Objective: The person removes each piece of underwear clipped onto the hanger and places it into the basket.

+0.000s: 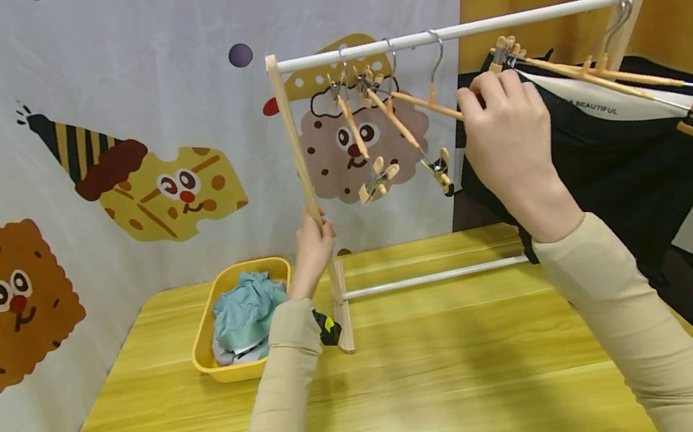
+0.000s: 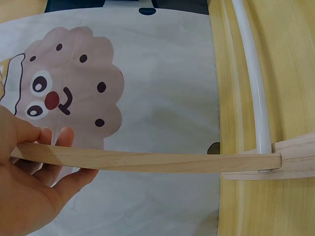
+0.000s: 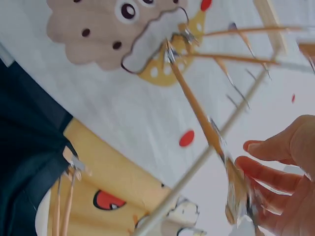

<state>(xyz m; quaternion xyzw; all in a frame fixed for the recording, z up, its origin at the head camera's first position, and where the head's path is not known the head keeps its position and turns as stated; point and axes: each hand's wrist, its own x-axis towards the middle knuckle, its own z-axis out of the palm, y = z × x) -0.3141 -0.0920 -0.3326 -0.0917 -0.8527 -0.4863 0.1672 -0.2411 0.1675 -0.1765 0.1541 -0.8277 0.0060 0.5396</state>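
Observation:
My left hand [image 1: 313, 246] grips the wooden left post [image 2: 147, 161] of a small clothes rack, fingers and thumb on either side of it. My right hand [image 1: 507, 135] is raised at the near end of a wooden clip hanger [image 1: 427, 105] hooked on the white rail [image 1: 493, 23]. In the right wrist view its thumb stands apart from the fingers, which are at the blurred end clip [image 3: 237, 189]; contact is unclear. Two more bare clip hangers [image 1: 395, 120] hang to the left. A black garment [image 1: 600, 166] with a white lettered waistband hangs clipped at the right.
A yellow basket [image 1: 204, 351] with crumpled clothes, a teal one [image 1: 248, 309] on top, stands left of the rack on the wooden table [image 1: 419, 402]. A lower white bar [image 1: 433, 278] joins the rack's feet. Printed cloth [image 1: 151, 34] hangs behind.

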